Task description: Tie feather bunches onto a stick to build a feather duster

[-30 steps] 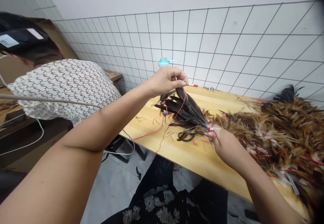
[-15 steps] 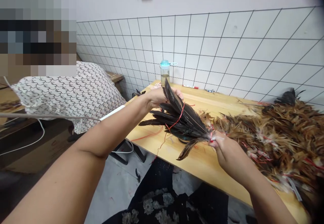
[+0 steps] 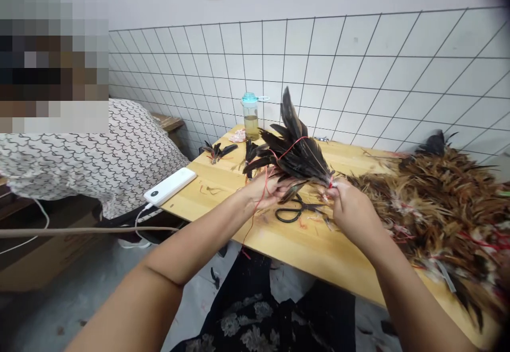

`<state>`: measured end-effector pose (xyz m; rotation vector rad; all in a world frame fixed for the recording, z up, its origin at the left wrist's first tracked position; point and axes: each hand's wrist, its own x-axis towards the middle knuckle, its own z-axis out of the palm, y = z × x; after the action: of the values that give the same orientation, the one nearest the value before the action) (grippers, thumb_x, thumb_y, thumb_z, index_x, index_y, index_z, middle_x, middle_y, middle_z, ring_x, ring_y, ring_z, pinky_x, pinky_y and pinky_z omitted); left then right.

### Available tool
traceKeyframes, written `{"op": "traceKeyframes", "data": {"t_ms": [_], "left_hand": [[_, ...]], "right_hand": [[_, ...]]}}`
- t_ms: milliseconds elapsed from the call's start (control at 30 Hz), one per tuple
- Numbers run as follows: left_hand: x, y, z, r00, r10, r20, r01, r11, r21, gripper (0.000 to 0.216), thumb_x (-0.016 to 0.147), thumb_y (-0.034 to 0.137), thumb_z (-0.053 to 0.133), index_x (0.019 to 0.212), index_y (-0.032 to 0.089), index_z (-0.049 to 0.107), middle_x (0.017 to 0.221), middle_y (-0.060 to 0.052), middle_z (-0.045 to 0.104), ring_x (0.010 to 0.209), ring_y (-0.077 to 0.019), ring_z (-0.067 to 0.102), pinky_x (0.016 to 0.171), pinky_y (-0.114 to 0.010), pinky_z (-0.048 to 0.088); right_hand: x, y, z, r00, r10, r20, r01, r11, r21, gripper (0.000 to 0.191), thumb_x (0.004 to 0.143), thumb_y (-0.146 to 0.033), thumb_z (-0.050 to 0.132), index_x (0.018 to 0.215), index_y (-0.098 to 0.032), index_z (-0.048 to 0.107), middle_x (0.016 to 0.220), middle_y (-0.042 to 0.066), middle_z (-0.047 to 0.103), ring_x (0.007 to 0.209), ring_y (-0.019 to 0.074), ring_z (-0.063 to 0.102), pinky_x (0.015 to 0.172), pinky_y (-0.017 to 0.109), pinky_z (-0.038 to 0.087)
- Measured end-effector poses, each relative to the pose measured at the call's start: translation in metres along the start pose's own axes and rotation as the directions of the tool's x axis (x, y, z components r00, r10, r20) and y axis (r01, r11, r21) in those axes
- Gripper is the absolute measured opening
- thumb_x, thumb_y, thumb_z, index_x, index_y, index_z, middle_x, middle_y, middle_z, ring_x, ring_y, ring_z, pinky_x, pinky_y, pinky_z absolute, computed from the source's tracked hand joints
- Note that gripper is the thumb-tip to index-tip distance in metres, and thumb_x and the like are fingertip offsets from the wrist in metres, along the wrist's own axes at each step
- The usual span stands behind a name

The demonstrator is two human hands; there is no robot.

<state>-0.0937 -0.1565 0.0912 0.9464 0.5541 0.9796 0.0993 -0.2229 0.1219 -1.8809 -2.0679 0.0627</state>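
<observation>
A bundle of dark feathers (image 3: 298, 153) fans up and to the left over the table, its pale quill ends bound with red string. My right hand (image 3: 353, 200) is closed around those tied ends. Below the feathers, my left hand (image 3: 271, 188) is palm up with its fingers apart, close to the lower feathers and partly covered by them. A red string (image 3: 261, 203) loops across the feathers and hangs past my left hand. Black-handled scissors (image 3: 290, 214) lie on the table under the bundle, their blades partly hidden near my right hand.
A large heap of brown feather bundles (image 3: 446, 198) covers the right of the wooden table (image 3: 235, 224). Small dark feather clusters (image 3: 216, 152), a water bottle (image 3: 251, 121) and a white power bank (image 3: 170, 186) are on the left. A person in a patterned top (image 3: 139, 150) sits at left.
The feather bundle has turned more upright and moved back from the table's front edge. My left hand has gone from behind the feathers to beneath them, and the scissors show more fully.
</observation>
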Motion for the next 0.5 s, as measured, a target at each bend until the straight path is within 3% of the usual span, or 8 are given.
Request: {"op": "traceKeyframes", "data": {"t_ms": [133,233,333,433,500], "left_hand": [[-0.002,0.013,-0.005,0.987,0.153,-0.046,-0.155,0.987,-0.046,0.040,0.055,0.010,0.083,0.084,0.019,0.056,0.073,0.006,0.052,0.052,-0.0003,0.042,0.046,-0.013,0.032],[-0.008,0.027,-0.011,0.966,0.248,-0.072,-0.251,0.968,-0.026,0.038,0.062,0.014,0.078,0.093,0.023,0.058,0.082,0.005,0.055,0.056,-0.0013,0.046,0.045,-0.012,0.031],[-0.012,0.037,-0.017,0.961,0.274,-0.035,-0.273,0.962,0.011,0.031,0.069,0.024,0.074,0.097,0.022,0.061,0.091,0.002,0.058,0.059,-0.0027,0.047,0.042,-0.014,0.028],[-0.014,0.044,-0.021,0.962,0.274,0.022,-0.274,0.956,0.107,0.029,0.074,0.039,0.072,0.091,0.017,0.066,0.088,-0.002,0.060,0.054,-0.0026,0.043,0.042,-0.017,0.030],[-0.014,0.047,-0.024,0.946,0.324,0.012,-0.320,0.929,0.186,0.027,0.071,0.037,0.077,0.082,0.016,0.067,0.083,-0.001,0.061,0.050,-0.0015,0.038,0.043,-0.018,0.031]], "right_hand": [[0.004,0.009,0.001,1.000,-0.011,-0.007,0.011,1.000,0.005,0.027,0.092,-0.022,0.031,0.083,-0.017,0.056,0.082,0.012,0.064,0.074,0.0221,0.060,0.065,0.028,0.037],[0.006,0.016,0.000,0.999,-0.040,-0.001,0.040,0.998,0.045,0.026,0.091,-0.022,0.031,0.077,-0.019,0.053,0.079,0.011,0.063,0.075,0.0221,0.059,0.067,0.029,0.038],[0.008,0.024,-0.003,0.998,-0.062,-0.005,0.062,0.995,0.084,0.026,0.090,-0.025,0.032,0.071,-0.021,0.048,0.070,0.007,0.059,0.067,0.0208,0.056,0.063,0.029,0.038],[0.009,0.029,-0.006,0.996,-0.082,-0.033,0.085,0.992,0.091,0.026,0.089,-0.026,0.031,0.066,-0.023,0.044,0.067,0.006,0.055,0.065,0.0201,0.053,0.063,0.029,0.037],[0.010,0.031,-0.007,0.996,-0.083,-0.038,0.086,0.992,0.092,0.027,0.089,-0.026,0.031,0.066,-0.023,0.043,0.067,0.006,0.055,0.066,0.0203,0.054,0.064,0.029,0.038]]}}
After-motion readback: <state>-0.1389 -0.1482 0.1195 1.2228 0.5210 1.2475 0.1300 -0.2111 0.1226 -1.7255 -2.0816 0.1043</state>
